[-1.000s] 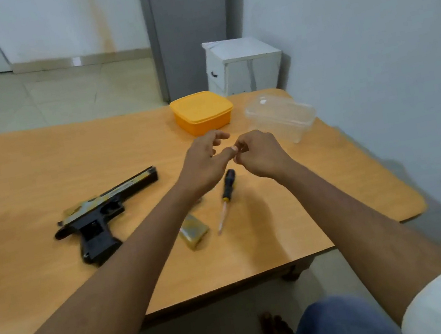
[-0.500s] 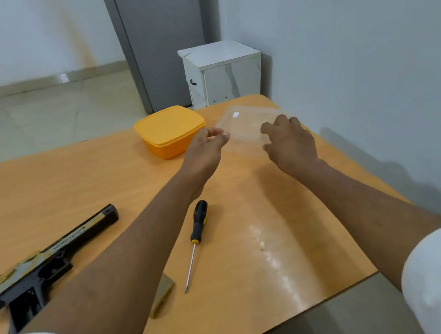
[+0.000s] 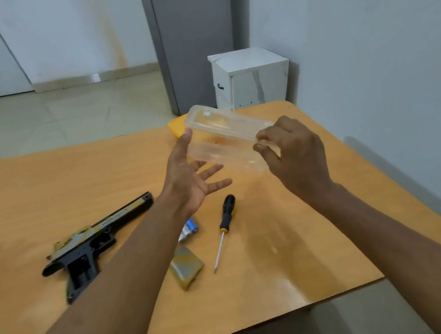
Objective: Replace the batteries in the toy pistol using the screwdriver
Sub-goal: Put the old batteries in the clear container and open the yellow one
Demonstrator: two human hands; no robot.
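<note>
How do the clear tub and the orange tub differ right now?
The clear tub is lifted and tilted, gripped by the right hand; the orange tub sits on the table. The clear tub is see-through; the orange tub is opaque and mostly hidden behind it. Both are plastic.

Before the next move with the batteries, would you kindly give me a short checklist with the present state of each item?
1. Clear box held in right hand, off the table: ok.
2. Left hand free, open beside the box: ok.
3. Batteries within reach by the screwdriver: ok.
4. Pistol lying flat: ok.
5. Cover off, beside the screwdriver: ok.
6. Whether the box holds anything: cannot tell.
</note>
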